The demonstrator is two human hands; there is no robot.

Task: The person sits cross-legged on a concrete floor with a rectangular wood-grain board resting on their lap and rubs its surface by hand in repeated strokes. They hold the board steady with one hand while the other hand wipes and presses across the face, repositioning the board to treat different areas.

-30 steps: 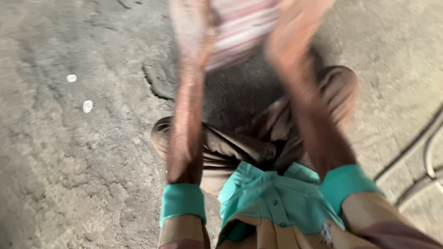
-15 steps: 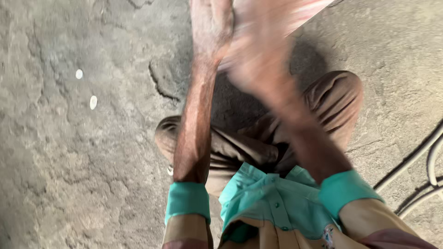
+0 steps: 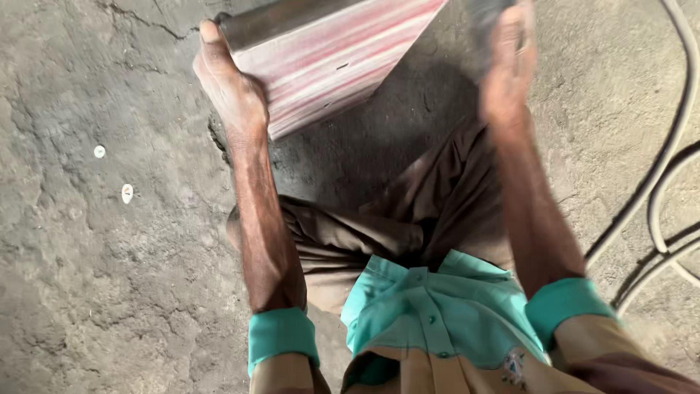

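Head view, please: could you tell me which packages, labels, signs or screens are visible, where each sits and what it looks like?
Striped block: top centre, a flat slab with pink, red and white bands and a dark upper face, held at its left end by the left hand; whether it is a package I cannot tell.
Small patch: low on the teal shirt front, pale and multicoloured, too small to make out.
No signs or screens.

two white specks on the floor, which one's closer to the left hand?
The upper white speck, round, sits closer to the left hand; the lower white speck, oval, lies farther down the concrete floor.
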